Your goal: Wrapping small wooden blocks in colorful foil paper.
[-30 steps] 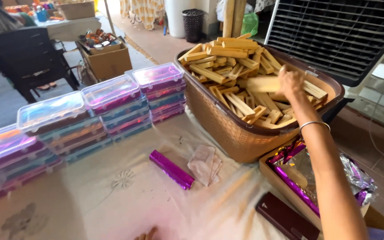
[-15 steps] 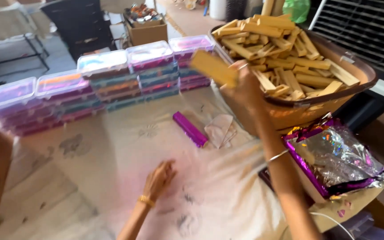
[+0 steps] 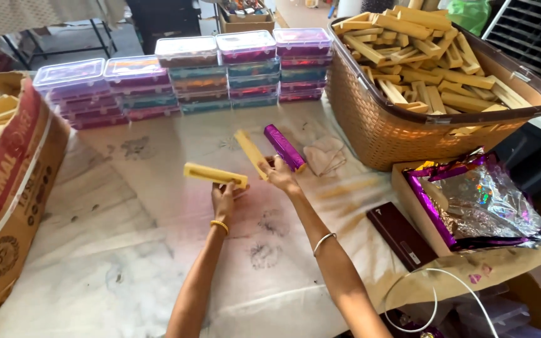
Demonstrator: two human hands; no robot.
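Bright, even daylight; soft shadows; glare on foil sheets (image 3: 480,206); slight wide-angle distortion at edges.

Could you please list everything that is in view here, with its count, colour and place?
Yellow bars: two, one in each hand; left one, right one.
Purple wrapped bar: one, on the table by the right hand.
Woven basket: one, tan, right, heaped with yellow bars.
Lidded plastic boxes: several stacks, purple and teal, far side.
Cardboard carton: one, brown and red, left.
Foil wrappers: purple pile, in a tray, right.
Dark flat case: one, maroon, by the tray.
Left hand: holding a bar.
Right hand: holding a bar.
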